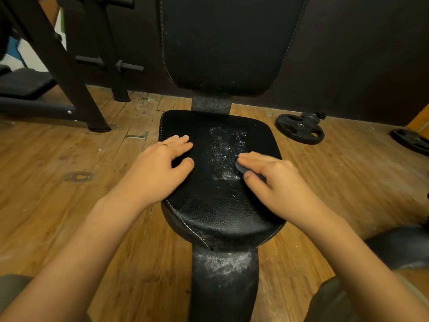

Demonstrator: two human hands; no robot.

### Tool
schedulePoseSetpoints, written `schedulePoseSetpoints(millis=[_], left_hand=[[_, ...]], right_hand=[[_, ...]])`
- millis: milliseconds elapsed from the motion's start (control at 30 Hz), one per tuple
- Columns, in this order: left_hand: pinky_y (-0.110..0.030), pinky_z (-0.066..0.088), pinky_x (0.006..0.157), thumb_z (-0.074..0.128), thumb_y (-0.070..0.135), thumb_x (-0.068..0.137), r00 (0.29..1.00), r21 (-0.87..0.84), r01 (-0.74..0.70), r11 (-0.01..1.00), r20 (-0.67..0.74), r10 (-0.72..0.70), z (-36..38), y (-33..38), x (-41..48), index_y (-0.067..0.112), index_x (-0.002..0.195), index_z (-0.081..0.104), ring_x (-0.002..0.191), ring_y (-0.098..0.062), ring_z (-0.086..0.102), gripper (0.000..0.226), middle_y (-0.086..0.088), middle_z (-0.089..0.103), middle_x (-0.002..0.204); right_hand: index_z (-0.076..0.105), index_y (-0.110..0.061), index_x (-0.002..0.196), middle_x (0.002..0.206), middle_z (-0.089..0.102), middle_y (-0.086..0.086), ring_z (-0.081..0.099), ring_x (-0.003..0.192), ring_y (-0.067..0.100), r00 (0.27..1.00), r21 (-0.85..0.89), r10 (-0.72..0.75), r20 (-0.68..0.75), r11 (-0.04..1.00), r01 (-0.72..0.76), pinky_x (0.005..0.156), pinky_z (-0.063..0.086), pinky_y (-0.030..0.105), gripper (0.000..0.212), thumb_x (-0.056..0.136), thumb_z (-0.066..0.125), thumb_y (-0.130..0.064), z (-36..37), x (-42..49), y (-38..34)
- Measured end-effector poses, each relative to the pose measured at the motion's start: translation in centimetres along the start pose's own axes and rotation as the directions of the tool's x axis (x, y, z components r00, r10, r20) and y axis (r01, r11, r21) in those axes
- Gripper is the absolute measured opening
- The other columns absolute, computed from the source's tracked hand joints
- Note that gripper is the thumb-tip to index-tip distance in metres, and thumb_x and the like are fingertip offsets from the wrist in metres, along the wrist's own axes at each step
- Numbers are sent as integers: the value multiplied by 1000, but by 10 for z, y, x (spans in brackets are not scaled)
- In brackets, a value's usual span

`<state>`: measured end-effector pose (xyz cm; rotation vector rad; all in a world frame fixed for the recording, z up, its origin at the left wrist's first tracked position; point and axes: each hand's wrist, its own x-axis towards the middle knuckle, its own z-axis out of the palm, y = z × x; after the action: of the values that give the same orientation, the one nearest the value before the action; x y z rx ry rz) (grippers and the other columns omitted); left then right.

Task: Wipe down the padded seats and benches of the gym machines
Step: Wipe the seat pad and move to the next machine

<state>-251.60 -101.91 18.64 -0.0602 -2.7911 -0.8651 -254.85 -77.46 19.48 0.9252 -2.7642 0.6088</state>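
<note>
Right hand [278, 180], blurred, pinches a small dark cloth [241, 168] between fingers and thumb, pressing it on the black padded seat [218, 214] at the edge of a white dusty patch [226, 154]. Left hand [160, 166] lies flat on the seat's left side, fingers spread. Backrest pad [222, 43] stands behind the seat, with a weight plate [299, 129] on the wooden floor [69, 170] to the right.

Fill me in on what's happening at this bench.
A person is leaning over the black padded seat of a gym machine. Their left hand rests flat on the seat's left side. Their right hand holds a small dark cloth against the seat, at the edge of a white dusty patch that has not been wiped away. The backrest pad behind also shows white specks.
</note>
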Motion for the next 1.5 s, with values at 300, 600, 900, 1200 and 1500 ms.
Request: schedulePoseSetpoints(millis=[300,600,900,1200,1500], left_hand=[[-18,8,112,51,28,100,998,-11,17,1000,-61,-18,8,1,1,24,146,48,147,-3,23,47,12,37,156],[-24,12,117,49,32,100,998,-21,24,999,-50,-25,8,-2,1,26,148,46,147,-2,20,48,15,34,157],[-28,16,118,56,33,96,998,-51,33,998,-49,-35,4,-2,2,26,143,52,145,-1,26,47,15,40,153],[-31,7,121,43,33,104,997,52,45,998,64,-48,3,4,4,23,153,33,151,-6,12,52,11,21,162],[-30,3,121,35,39,105,997,110,83,990,-12,-82,15,15,-1,24,156,26,152,-10,7,54,9,14,165]], right_hand=[[58,-15,139,148,51,-7,34,145,7,932,139,-355,73,929,343,116,36,30,40,101,49,-23,12,-57,-43],[62,-16,135,143,56,-8,45,137,4,960,97,-276,39,958,272,111,40,31,41,98,51,-31,-9,-49,-3],[60,-11,137,145,54,1,40,142,10,906,122,-404,128,913,390,118,33,28,38,99,54,-16,21,-21,-51],[60,-14,136,143,56,0,48,136,15,993,-60,105,-51,992,-108,115,38,42,37,99,58,-18,-6,12,28],[60,-14,137,142,53,-10,42,134,0,999,12,21,-25,1000,-21,112,25,10,39,99,58,-21,-4,-8,24]])
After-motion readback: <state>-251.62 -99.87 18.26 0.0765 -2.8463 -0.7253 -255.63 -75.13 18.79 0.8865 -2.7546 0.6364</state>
